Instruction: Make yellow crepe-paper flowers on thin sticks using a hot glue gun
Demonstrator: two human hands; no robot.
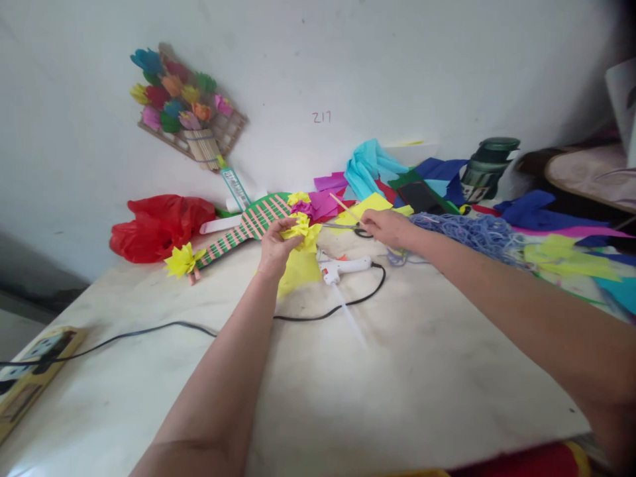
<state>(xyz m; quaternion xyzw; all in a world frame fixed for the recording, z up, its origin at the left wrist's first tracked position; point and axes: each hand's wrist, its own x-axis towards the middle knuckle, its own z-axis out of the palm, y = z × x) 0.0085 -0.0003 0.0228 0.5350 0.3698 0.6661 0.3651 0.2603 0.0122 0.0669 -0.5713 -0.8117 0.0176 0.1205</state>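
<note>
My left hand is closed around a yellow crepe paper flower, held above a loose yellow paper sheet. My right hand reaches to the right of it and is closed on the black handles of a pair of scissors, whose blades point left toward the flower. A thin wooden stick lies just behind the scissors. A white hot glue gun lies on the table below both hands.
A green and pink striped woven craft with yellow and magenta flowers lies behind. A red plastic bag, coloured paper sheets, blue yarn, a dark jar, a black cord and a power strip surround the pale table.
</note>
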